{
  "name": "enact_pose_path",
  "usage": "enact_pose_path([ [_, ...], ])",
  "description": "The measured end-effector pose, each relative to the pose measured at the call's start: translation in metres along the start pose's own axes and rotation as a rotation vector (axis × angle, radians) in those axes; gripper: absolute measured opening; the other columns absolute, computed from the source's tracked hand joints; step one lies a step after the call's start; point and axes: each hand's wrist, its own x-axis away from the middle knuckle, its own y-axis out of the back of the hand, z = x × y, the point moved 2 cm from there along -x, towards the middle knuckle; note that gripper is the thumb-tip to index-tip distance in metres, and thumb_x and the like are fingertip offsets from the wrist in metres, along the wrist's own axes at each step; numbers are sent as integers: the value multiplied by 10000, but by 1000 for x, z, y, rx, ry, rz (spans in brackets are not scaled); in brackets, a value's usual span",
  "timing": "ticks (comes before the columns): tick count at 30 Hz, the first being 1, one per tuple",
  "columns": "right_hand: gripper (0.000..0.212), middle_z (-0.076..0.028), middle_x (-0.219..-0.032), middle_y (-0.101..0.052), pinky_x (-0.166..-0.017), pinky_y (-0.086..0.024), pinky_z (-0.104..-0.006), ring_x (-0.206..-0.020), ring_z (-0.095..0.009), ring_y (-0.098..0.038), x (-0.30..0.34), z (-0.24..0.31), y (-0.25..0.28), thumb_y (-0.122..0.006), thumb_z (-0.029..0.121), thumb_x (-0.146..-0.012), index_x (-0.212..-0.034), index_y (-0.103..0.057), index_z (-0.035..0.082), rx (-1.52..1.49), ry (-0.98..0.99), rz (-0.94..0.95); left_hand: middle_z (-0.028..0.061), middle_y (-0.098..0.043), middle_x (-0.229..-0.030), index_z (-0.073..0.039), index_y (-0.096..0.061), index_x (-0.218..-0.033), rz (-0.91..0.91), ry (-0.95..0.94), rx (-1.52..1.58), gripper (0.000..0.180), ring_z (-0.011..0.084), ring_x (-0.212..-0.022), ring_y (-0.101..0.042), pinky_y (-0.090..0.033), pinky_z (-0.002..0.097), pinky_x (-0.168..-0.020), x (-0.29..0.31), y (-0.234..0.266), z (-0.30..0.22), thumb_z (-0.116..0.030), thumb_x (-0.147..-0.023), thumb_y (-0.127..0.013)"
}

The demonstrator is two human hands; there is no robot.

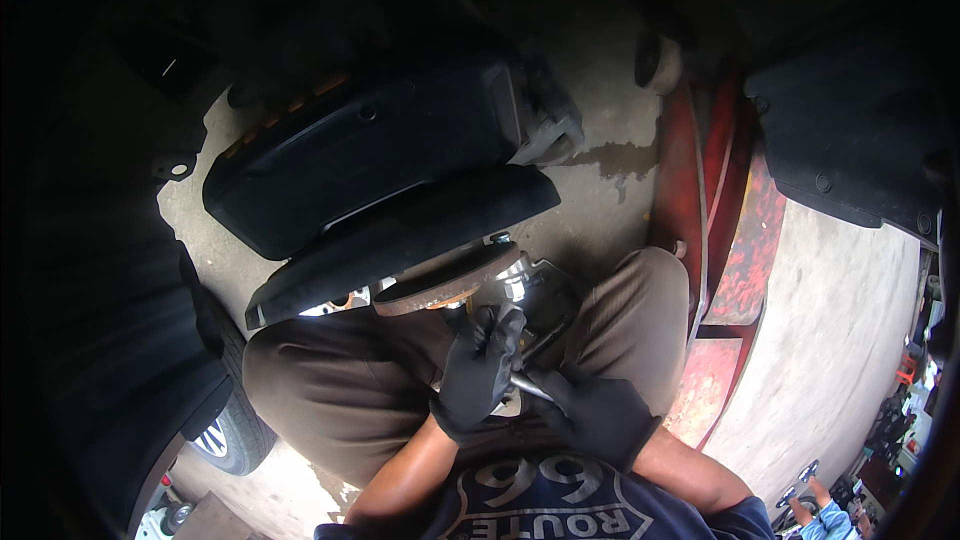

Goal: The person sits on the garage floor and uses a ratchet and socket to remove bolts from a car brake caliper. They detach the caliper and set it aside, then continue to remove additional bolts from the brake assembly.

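Between gloved hands (474,372) (606,416), silvery tool (531,386), partly hidden

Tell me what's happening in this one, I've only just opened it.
A person's gloved right hand grips a metal rod. The gloved left hand, fingers curled, is at its other end, just below a rusty-edged disc; exactly what it grips is hidden. The disc sits above and between the knees, and a red metal frame stands to the right.

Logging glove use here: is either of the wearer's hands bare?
No, the left hand and the right hand both wear black gloves.
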Motion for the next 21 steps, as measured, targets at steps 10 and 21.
enact_pose_path([
  [10,352,-105,-911,-684,-640,-574,-433,-761,-319,-729,32,-16,40,-745,304,-888,-1196,-704,138,99,98,-188,-22,-611,-783,-71,-689,-1024,190,83,-99,205,73,-687,-570,-449,256,-625,2,-21,-4,-253,-1075,-610],
  [21,273,-96,-771,-663,-567,-529,-434,-653,-317,-693,32,-12,44,-792,369,-886,-962,-704,123,70,65,-319,110,-649,-765,11,-631,-999,291,-984,-1034,66,294,-683,-648,-507,402,-643,21,-24,-15,11,-939,-602],
])
